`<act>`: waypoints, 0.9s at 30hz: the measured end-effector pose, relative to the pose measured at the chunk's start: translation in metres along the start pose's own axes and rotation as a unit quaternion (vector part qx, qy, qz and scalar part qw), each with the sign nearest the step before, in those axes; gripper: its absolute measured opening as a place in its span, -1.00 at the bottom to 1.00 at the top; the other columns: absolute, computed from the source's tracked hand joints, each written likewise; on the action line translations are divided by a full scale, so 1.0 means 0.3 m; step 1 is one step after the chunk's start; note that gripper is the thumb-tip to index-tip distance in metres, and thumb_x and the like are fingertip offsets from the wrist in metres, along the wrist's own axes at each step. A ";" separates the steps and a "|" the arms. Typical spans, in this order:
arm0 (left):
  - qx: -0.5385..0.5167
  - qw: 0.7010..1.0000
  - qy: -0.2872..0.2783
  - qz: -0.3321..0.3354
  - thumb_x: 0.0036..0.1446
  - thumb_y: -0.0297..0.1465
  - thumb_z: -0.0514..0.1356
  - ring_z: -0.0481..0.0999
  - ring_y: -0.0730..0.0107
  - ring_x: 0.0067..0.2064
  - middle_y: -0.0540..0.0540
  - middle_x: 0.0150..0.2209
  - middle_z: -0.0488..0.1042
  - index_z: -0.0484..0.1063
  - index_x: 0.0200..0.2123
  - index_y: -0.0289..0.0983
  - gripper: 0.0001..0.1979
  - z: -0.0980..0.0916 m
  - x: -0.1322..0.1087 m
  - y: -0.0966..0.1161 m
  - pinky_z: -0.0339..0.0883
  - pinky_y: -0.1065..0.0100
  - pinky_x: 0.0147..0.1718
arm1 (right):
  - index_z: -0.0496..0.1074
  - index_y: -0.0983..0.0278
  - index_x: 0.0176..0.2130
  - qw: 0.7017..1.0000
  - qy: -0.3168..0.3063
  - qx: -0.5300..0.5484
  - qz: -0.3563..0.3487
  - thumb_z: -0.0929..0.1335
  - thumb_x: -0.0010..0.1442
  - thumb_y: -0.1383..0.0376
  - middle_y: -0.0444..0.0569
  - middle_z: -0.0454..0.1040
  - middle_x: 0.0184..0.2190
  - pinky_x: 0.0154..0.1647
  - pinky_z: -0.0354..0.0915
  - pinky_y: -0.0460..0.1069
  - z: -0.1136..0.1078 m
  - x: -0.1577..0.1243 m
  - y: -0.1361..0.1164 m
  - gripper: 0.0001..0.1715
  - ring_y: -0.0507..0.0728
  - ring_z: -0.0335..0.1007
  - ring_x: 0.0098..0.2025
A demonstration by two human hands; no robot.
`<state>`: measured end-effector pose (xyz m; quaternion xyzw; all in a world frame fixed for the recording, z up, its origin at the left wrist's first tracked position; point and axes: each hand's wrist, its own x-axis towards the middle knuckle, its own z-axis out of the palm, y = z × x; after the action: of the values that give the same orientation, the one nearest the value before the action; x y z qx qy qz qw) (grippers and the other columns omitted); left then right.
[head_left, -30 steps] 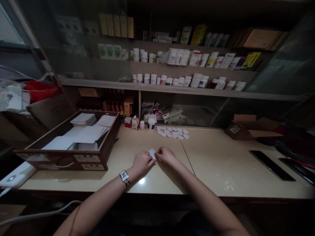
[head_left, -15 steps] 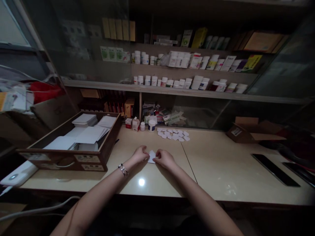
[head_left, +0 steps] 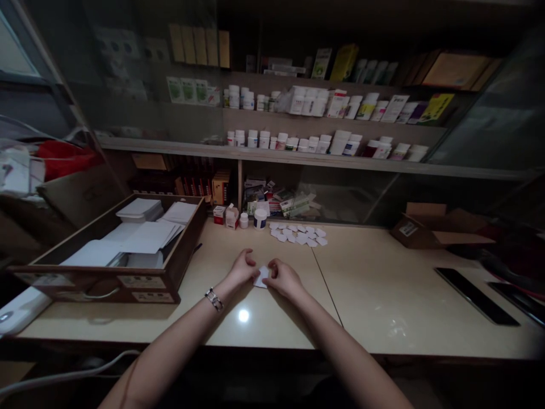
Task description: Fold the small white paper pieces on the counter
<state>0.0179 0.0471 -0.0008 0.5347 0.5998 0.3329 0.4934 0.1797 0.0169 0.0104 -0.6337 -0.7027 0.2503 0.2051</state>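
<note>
My left hand (head_left: pixel 242 268) and my right hand (head_left: pixel 283 278) meet over a small white paper piece (head_left: pixel 260 278) that lies on the beige counter (head_left: pixel 374 289). Both hands pinch its edges with closed fingers, the left from the left side, the right from the right. A watch sits on my left wrist. Beyond my hands, several folded white paper packets (head_left: pixel 298 234) lie in a loose cluster near the counter's back.
A wooden drawer (head_left: pixel 128 250) with white paper stacks rests at the left. Small bottles and boxes (head_left: pixel 242 217) stand at the back, with shelves of medicine bottles (head_left: pixel 323 142) above. A cardboard box (head_left: pixel 434 227) and dark flat devices (head_left: pixel 470 292) lie at the right.
The small paper has come down from slightly raised to lying on the counter, and my hands have closed in lower over it. The view shifted a little.
</note>
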 end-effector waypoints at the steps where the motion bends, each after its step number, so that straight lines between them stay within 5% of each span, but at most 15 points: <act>1: -0.015 1.000 -0.018 -0.012 -0.20 -0.67 0.19 0.34 0.61 -0.56 0.02 -0.36 0.37 0.09 0.13 -0.32 -0.25 -0.002 -0.002 0.002 0.20 0.56 -0.62 | 0.35 0.25 -0.16 1.000 0.001 0.002 0.001 0.45 -0.10 0.23 -0.15 0.44 -0.44 -0.48 -0.04 -0.11 -0.001 -0.001 -0.001 -0.53 0.04 0.30 -0.43; 4: -0.019 0.999 -0.046 -0.013 -0.20 -0.67 0.22 0.31 0.60 -0.59 0.06 -0.48 0.36 0.16 0.10 -0.42 -0.30 -0.003 -0.003 -0.001 0.17 0.54 -0.63 | 0.36 0.25 -0.16 1.000 0.001 0.005 0.012 0.47 -0.13 0.22 -0.16 0.44 -0.45 -0.48 -0.03 -0.11 -0.003 -0.001 -0.005 -0.51 0.03 0.30 -0.43; 10: -0.109 0.992 -0.008 0.058 -0.33 -0.72 0.24 0.31 0.61 -0.57 0.13 -0.58 0.29 0.39 -0.18 -0.37 -0.49 0.013 -0.013 -0.015 0.17 0.55 -0.56 | 0.40 0.28 -0.21 0.997 0.011 0.076 0.014 0.47 -0.15 0.25 -0.11 0.46 -0.43 -0.46 0.06 -0.12 -0.003 0.011 0.009 -0.55 0.04 0.31 -0.42; 13: -0.216 0.975 -0.038 0.042 -0.36 -0.64 0.30 0.30 0.62 -0.62 0.15 -0.58 0.29 0.37 -0.18 -0.36 -0.47 0.001 -0.025 0.000 0.15 0.54 -0.59 | 0.40 0.32 -0.42 0.979 -0.039 0.201 -0.009 0.41 -0.06 0.23 -0.10 0.43 -0.52 -0.49 0.10 -0.12 -0.002 0.027 0.024 -0.79 0.02 0.28 -0.49; 16: -0.267 0.962 -0.044 0.033 -0.39 -0.55 0.37 0.34 0.57 -0.60 0.12 -0.57 0.34 0.38 -0.20 -0.36 -0.46 -0.015 -0.036 0.015 0.19 0.51 -0.57 | 0.33 0.31 -0.55 0.950 -0.086 0.301 -0.009 0.41 -0.08 0.17 -0.16 0.33 -0.66 -0.57 0.08 -0.12 0.001 0.042 0.032 -0.74 -0.01 0.20 -0.59; 21: -0.249 0.966 -0.068 -0.028 -0.37 -0.39 0.44 0.45 0.47 -0.48 -0.08 -0.49 0.48 0.47 -0.39 -0.42 -0.61 -0.023 -0.046 0.018 0.31 0.46 -0.46 | 0.30 0.29 -0.58 0.929 -0.054 0.366 -0.001 0.43 -0.14 0.13 -0.17 0.32 -0.69 -0.60 0.06 -0.12 0.004 0.046 0.026 -0.68 -0.02 0.18 -0.62; 27: -0.249 0.966 -0.068 -0.033 -0.40 -0.37 0.46 0.43 0.53 -0.51 -0.06 -0.53 0.47 0.48 -0.53 -0.41 -0.67 -0.017 -0.048 0.018 0.32 0.48 -0.45 | 0.31 0.30 -0.57 0.923 -0.051 0.381 0.010 0.44 -0.16 0.16 -0.16 0.31 -0.68 -0.62 0.05 -0.12 -0.004 0.042 0.015 -0.70 -0.03 0.17 -0.63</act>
<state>0.0138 0.0349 0.0090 0.3964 0.4802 0.4186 0.6612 0.1826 0.0298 0.0081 -0.5010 -0.5573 0.5330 0.3929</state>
